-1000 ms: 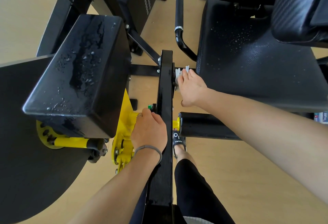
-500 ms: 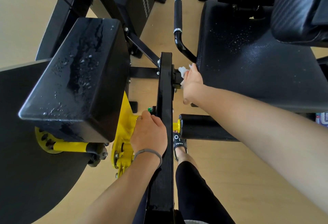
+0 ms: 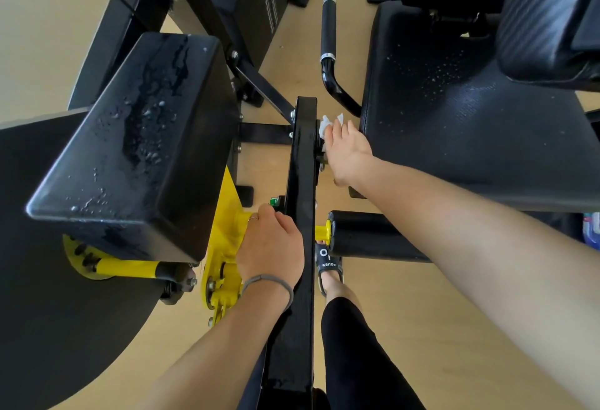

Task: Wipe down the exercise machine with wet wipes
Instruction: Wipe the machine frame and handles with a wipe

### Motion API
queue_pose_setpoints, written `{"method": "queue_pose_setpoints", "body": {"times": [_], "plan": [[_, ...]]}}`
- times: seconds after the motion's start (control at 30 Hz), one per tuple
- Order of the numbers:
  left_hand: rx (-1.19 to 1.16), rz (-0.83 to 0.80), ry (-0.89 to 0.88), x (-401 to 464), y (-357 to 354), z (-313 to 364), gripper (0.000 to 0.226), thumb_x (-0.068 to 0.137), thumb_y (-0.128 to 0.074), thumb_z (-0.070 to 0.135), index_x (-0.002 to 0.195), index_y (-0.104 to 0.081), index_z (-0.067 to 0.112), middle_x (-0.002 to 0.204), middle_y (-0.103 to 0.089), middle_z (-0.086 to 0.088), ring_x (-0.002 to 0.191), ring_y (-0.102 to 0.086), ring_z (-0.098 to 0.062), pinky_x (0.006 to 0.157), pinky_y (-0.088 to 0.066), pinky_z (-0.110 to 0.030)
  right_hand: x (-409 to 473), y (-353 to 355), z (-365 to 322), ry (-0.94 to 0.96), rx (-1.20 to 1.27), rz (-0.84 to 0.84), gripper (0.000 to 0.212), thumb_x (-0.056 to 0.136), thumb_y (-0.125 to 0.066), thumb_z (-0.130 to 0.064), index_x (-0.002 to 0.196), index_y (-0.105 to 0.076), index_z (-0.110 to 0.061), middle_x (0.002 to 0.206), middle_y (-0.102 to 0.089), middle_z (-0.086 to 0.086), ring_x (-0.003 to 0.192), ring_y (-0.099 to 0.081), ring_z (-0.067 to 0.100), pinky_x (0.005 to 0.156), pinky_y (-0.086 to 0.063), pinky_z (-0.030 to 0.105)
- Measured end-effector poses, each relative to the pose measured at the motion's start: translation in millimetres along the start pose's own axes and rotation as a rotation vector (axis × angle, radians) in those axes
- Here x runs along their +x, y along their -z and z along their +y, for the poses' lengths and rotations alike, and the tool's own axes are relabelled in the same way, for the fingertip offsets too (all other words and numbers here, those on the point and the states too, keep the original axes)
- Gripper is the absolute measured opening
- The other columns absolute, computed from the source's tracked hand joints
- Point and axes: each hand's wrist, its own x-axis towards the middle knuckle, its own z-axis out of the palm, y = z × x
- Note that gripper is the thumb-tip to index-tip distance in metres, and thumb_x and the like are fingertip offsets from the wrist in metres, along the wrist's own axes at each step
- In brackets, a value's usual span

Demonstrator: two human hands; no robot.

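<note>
**Wet wipe pressed to machine bar**

A wet black pad (image 3: 136, 137) is seen left. The yellow bracket (image 3: 232, 224) is gripped by the left hand (image 3: 271, 247). A white wet wipe (image 3: 326, 127) is pressed against the black upright bar (image 3: 300, 182) under the right hand (image 3: 347, 150), beside the seat (image 3: 470, 137).

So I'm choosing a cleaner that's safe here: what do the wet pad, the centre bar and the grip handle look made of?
Wet pad: looks like smooth black vinyl over padding; water beads on it.
Centre bar: seemingly glossy black painted steel, square-edged with bolts.
Grip handle: probably matte rubber or foam sleeve with a chrome ring, on a glossy bent tube.
</note>
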Motion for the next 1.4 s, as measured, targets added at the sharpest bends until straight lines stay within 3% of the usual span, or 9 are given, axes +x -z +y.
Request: {"method": "queue_pose_setpoints", "body": {"times": [0.23,0.43,0.6,0.83,0.93,1.03,1.17,1.27,1.4], "plan": [[-0.013,-0.016,0.011,0,0,-1,0.029,0.107,-0.029,0.031,0.105,-0.052,0.013,0.088,-0.056,-0.004,0.072,-0.053,-0.018,0.048,-0.032,-0.027,-12,-7,-19,-0.017,-0.166,-0.089,0.089,0.099,-0.054,-0.039,0.159,-0.002,0.002,0.165,-0.01,0.025,0.154,-0.01,0.042,0.124,-0.015,0.051],[0.003,-0.012,0.002,-1,0,2,0.029,0.107,-0.028,0.033,0.105,-0.052,0.016,0.089,-0.059,-0.004,0.075,-0.058,-0.019,0.052,-0.045,-0.029,8,10,-2,-0.057,0.156,-0.051,0.093,0.095,-0.061,-0.032,0.155,-0.004,0.008,0.153,-0.037,0.023,0.14,-0.042,0.034,0.117,-0.032,0.042],[-0.012,-0.011,0.003,0,0,1,0.027,0.107,-0.029,0.033,0.106,-0.051,0.018,0.09,-0.061,-0.003,0.078,-0.063,-0.02,0.06,-0.057,-0.034,15,8,-2,-0.048,0.167,-0.027,0.084,0.089,-0.072,-0.024,0.15,-0.024,0.007,0.133,-0.058,0.017,0.119,-0.061,0.03,0.102,-0.044,0.038],[-0.017,-0.009,0.022,-1,2,3,0.029,0.106,-0.029,0.033,0.109,-0.053,0.017,0.097,-0.061,-0.004,0.082,-0.062,-0.022,0.056,-0.043,-0.032,7,12,16,0.05,0.079,0.207,0.05,0.085,-0.077,-0.027,0.121,-0.05,-0.006,0.104,-0.064,0.012,0.096,-0.063,0.027,0.081,-0.049,0.039],[-0.046,-0.031,0.017,-4,5,3,0.029,0.107,-0.03,0.032,0.11,-0.053,0.015,0.099,-0.062,-0.004,0.085,-0.063,-0.022,0.059,-0.043,-0.031,-1,13,30,0.127,0.356,0.198,0.039,0.088,-0.07,-0.033,0.113,-0.051,-0.009,0.092,-0.059,0.009,0.084,-0.057,0.026,0.07,-0.05,0.038],[-0.117,-0.085,0.016,-9,12,2,0.027,0.107,-0.033,0.032,0.111,-0.051,0.012,0.102,-0.061,-0.006,0.091,-0.063,-0.025,0.063,-0.042,-0.031,-22,22,49,0.053,0.728,0.105,0.051,0.089,-0.067,-0.057,0.112,-0.049,-0.015,0.1,-0.06,0.008,0.085,-0.057,0.025,0.068,-0.048,0.039],[-0.367,-0.177,0.033,-25,37,-1,0.023,0.105,-0.041,0.029,0.095,-0.047,0.01,0.088,-0.051,-0.003,0.088,-0.054,-0.028,0.074,-0.041,-0.038,-82,75,55,0.015,1.755,0.122,0.045,0.09,-0.062,-0.064,0.107,-0.059,-0.022,0.103,-0.064,0.004,0.099,-0.065,0.025,0.078,-0.058,0.041],[-0.479,-0.209,0.05,-42,70,-11,0.025,0.103,-0.044,0.03,0.093,-0.052,0.008,0.08,-0.052,-0.007,0.075,-0.049,-0.024,0.064,-0.037,-0.035,-133,132,44,0.109,1.995,0.359,0.045,0.094,-0.057,-0.061,0.11,-0.063,-0.02,0.107,-0.067,0.007,0.101,-0.067,0.022,0.087,-0.056,0.035],[-0.55,-0.258,0.111,-63,120,-34,0.017,0.101,-0.05,0.032,0.098,-0.062,0.021,0.08,-0.059,0.001,0.07,-0.052,-0.018,0.065,-0.039,-0.028,-196,190,8,0.342,1.514,0.828,0.044,0.103,-0.052,-0.046,0.122,-0.065,-0.009,0.116,-0.058,0.006,0.107,-0.056,0.017,0.095,-0.043,0.018]]}}
